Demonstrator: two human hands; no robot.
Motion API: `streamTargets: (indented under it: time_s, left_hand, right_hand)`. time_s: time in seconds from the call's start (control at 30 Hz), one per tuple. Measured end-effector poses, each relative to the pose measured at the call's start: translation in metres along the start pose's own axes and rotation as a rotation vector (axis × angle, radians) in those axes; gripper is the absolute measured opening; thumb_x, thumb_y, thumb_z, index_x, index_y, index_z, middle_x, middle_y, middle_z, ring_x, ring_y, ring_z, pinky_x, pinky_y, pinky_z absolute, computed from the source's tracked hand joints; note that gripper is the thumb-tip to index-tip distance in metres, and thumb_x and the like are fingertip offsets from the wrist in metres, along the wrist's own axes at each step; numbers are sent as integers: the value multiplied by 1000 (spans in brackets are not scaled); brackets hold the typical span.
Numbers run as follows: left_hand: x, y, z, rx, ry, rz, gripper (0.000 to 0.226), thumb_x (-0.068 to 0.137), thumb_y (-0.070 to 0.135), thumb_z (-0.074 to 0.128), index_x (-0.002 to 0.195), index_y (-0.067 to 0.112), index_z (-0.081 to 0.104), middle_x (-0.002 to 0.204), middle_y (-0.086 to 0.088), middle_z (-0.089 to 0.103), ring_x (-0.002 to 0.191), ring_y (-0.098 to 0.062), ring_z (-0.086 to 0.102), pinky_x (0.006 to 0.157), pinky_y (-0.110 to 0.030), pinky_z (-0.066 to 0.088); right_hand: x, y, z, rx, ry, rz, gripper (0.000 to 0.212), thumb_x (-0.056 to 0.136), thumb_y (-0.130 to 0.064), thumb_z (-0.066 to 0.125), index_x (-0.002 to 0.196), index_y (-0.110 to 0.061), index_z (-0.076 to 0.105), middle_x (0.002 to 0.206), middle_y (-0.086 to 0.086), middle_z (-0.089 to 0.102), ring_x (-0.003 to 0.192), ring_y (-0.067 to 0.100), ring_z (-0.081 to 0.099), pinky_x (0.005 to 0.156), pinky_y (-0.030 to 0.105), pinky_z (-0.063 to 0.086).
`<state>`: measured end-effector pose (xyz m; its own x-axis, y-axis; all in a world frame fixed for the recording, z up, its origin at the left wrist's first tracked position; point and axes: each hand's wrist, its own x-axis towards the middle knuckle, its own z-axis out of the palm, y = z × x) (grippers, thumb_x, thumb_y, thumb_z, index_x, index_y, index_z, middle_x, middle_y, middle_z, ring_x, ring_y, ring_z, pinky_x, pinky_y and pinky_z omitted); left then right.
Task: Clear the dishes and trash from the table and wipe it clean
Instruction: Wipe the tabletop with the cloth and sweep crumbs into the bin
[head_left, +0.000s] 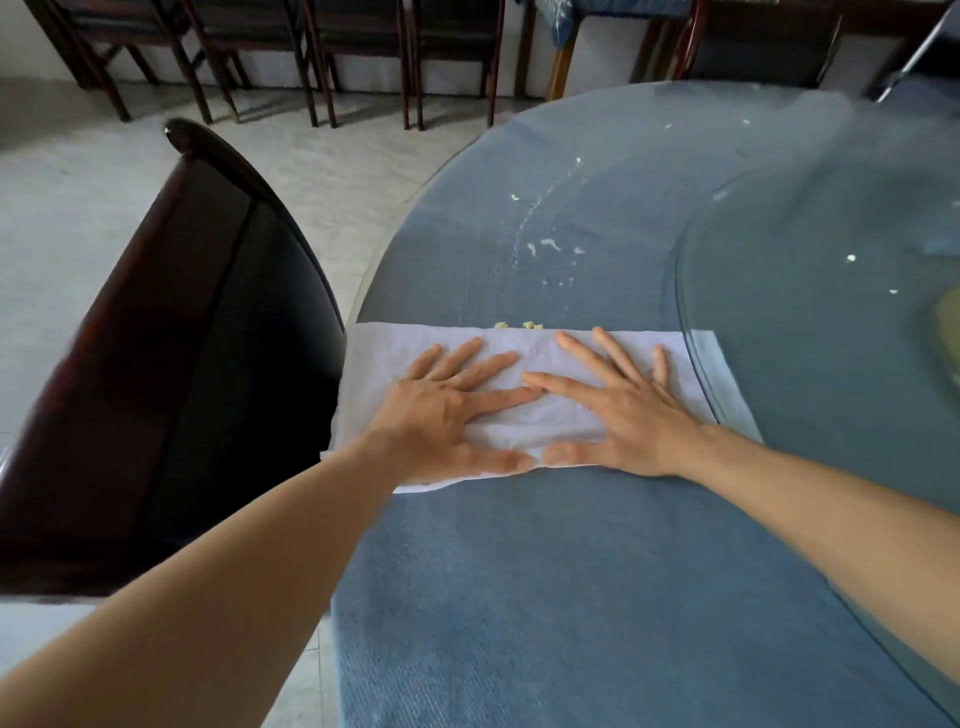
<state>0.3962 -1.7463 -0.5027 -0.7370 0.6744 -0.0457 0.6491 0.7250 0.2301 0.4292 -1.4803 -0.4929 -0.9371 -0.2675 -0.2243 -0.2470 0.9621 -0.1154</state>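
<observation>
A white cloth (540, 421) lies flat on the round table with its blue cover (519, 597), near the table's left edge. My left hand (452, 410) and my right hand (618, 410) both press down on the cloth, fingers straight and spread, side by side. Small yellowish crumbs (519, 325) sit right at the cloth's far edge. Beyond them, white smears and crumbs (550, 244) dot the table. The cloth's right end lies under the rim of a glass turntable (779, 249).
A dark wooden chair (197, 332) stands close against the table's left side. Several more chairs (358, 47) line the far wall across the tiled floor. Something yellowish (948, 322) shows under the glass at the right edge.
</observation>
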Motion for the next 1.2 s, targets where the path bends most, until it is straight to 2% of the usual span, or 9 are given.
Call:
streamTargets:
  time_s: [0.23, 0.6, 0.77, 1.03, 1.2]
  left_hand:
    - [27, -27, -9, -2, -29, 58, 83, 74, 99, 22, 150, 67, 13, 168, 26, -4, 155, -6, -17, 126, -46, -4]
    - [100, -92, -32, -10, -88, 187, 81, 73, 98, 22, 148, 70, 10, 167, 28, -6, 154, -3, -19, 126, -45, -7]
    - [149, -125, -39, -30, -96, 242, 82, 72, 98, 23, 147, 71, 10, 167, 29, -5, 154, -3, -18, 126, -44, -9]
    - [197, -153, -48, -32, -158, 348, 81, 75, 95, 30, 149, 69, 9, 166, 30, -7, 154, -4, -19, 125, -42, -15]
    - [230, -171, -55, -15, -157, 412, 83, 72, 96, 27, 148, 70, 8, 167, 29, -6, 154, -4, -19, 125, -43, -13]
  right_hand:
    - [24, 3, -9, -3, -13, 38, 83, 68, -107, 26, 141, -82, -5, 164, -30, -30, 154, 14, -33, 112, 81, -10]
    - [82, -1, -34, -5, -47, 217, 91, 57, -110, 9, 142, -81, -9, 166, -26, -28, 156, 17, -29, 113, 80, 1]
    - [120, 9, -44, -5, -28, 288, 90, 59, -109, 9, 143, -80, -8, 166, -28, -27, 157, 15, -26, 113, 81, 4]
    - [154, 18, -49, 15, -28, 392, 81, 58, -110, 6, 133, -86, -14, 164, -31, -29, 157, 14, -26, 114, 80, 3]
    - [176, 28, -47, 41, 30, 439, 82, 60, -110, 10, 135, -85, -12, 166, -30, -26, 157, 15, -25, 113, 82, 1]
